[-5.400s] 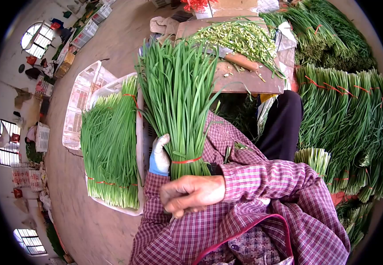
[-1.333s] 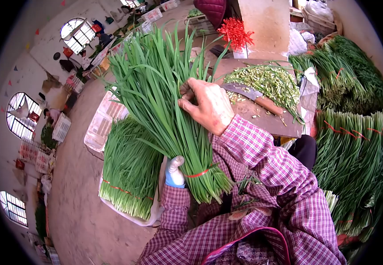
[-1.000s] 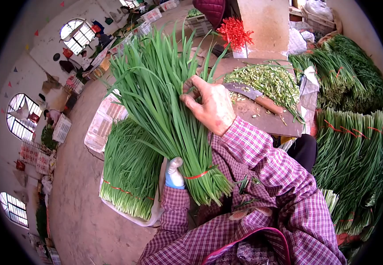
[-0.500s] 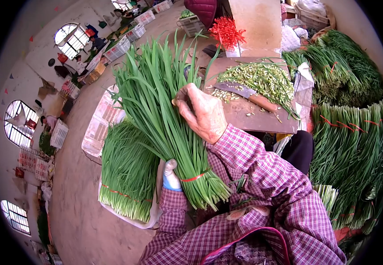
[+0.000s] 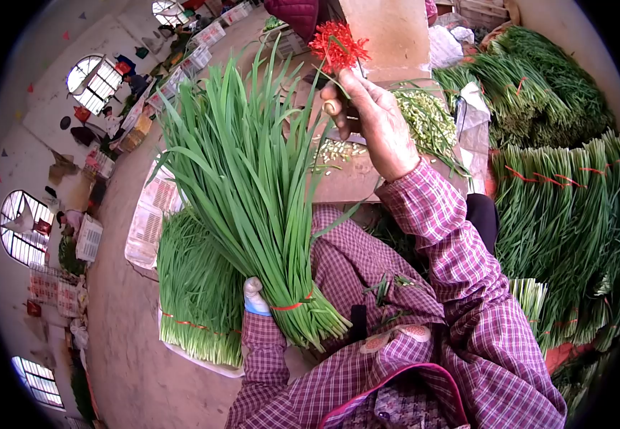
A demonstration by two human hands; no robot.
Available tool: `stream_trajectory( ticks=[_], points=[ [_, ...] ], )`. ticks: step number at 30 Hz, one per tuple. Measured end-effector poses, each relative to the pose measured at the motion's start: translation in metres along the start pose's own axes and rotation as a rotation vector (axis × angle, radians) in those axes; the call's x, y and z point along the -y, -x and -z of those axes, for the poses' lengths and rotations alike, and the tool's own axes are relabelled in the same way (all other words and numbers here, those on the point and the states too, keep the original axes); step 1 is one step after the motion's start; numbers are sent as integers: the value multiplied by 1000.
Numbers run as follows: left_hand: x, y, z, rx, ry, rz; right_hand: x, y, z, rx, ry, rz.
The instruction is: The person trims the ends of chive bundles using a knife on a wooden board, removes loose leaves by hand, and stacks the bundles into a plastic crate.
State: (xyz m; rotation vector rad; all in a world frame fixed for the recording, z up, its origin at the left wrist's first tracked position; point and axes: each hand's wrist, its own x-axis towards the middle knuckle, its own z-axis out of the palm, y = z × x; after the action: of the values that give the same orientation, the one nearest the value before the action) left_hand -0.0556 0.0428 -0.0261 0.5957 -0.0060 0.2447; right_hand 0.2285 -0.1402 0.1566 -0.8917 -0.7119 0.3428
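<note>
A big bunch of garlic chives leans upright in my left hand, which wears a pale covering and is closed around the lower stems. A red tie circles the bunch just above the cut ends. My right hand is raised at the upper right of the bunch, in front of the chopping board. Its thumb and fingers pinch a thin green chive leaf. Right above these fingertips shows a cluster of red ties. A second tied bundle of chives lies in a pale crate to the left.
The brown board carries chopped stems. Stacked chive bundles line the right side, with more chives behind. A pale crate stands to the left. Other crates and people are farther off along the wall.
My right hand has moved up and right, from the leaves of the bunch to near the red ties. The left hand still holds the bunch. The knife on the board is now hidden.
</note>
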Motion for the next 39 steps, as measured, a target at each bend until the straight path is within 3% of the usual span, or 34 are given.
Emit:
stream_trajectory(
  ticks=[1, 3, 5, 9, 13, 19, 23, 27, 30, 39],
  points=[
    [-2, 0, -2, -8, -13, 18, -6, -1, 13, 52, 141, -46],
    [-5, 3, 3, 3, 4, 41, -25, 6, 29, 140, 527, 83],
    [-4, 4, 2, -1, 89, 18, -37, 12, 32, 160, 666, 94],
    [-6, 10, 28, -4, 19, -4, -43, 15, 28, 251, 616, 56],
    [-3, 2, 0, 33, 82, 1, -41, 13, 22, 328, 712, 65],
    [-9, 1, 12, 87, 6, 64, -54, 19, 13, 258, 647, 61],
    [-11, 3, 10, 72, 30, 93, -56, 12, 19, -117, -78, -240],
    [-15, 10, 5, 26, -15, 57, -44, 8, 41, -174, -25, -171],
    [-19, 10, 17, 58, 13, 105, -50, 20, 48, 174, 227, -208],
    [-16, 5, -1, 82, 43, 114, -58, 29, 39, 314, 507, -127]
  ],
)
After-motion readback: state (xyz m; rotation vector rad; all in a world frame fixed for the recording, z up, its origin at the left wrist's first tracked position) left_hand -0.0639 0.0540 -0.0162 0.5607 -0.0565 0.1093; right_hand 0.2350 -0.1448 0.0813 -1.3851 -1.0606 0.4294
